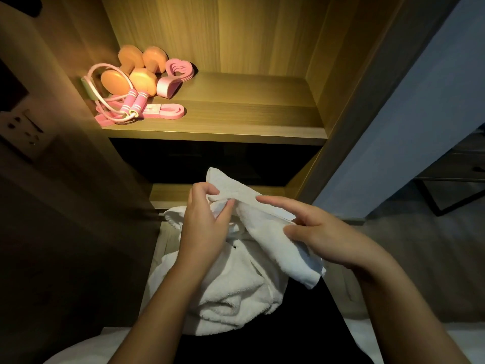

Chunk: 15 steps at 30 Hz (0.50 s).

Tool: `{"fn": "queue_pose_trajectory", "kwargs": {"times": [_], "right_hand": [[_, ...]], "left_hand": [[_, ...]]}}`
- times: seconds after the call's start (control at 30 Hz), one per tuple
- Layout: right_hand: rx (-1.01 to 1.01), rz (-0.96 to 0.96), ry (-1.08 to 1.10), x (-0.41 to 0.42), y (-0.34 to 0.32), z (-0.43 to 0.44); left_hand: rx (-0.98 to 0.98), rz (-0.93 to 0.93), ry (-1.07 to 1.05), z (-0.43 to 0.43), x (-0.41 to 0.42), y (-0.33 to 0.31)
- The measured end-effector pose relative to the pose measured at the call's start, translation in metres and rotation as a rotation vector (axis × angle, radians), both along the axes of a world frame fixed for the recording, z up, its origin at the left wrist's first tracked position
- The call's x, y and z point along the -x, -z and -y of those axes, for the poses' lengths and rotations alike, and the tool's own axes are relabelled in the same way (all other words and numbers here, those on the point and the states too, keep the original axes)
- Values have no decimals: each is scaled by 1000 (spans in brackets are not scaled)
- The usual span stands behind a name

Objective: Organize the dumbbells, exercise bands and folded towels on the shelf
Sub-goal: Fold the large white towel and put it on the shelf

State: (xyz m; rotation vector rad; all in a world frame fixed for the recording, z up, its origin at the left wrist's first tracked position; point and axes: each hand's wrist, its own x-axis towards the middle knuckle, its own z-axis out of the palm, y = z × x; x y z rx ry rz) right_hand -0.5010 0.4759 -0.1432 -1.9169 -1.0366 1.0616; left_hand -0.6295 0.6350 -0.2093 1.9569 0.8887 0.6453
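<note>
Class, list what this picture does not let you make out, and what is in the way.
Head view: contents of the dark lower compartment, unlit.
Head view: towel count in the white terry pile; the left hand, right hand and the held white towel cover it.
Head view: label on the flat pink rubber band, too small.

Two orange dumbbells [143, 78] lie side by side at the back left of the lit wooden shelf [236, 119]; before them a flat pink exercise band [168, 111] lies looped, tangled with what may be a pink-handled tube band [132, 101]. Below the shelf a partly folded white terry towel [265, 232] hangs above a crumpled white towel [236, 292]
</note>
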Motion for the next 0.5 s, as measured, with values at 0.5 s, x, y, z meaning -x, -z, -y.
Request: {"fn": "queue_pose_trajectory", "kwargs": {"times": [0.5], "right_hand": [[-130, -526, 122, 15, 43, -19]], "left_hand": [[563, 129, -55, 8, 13, 8]]}}
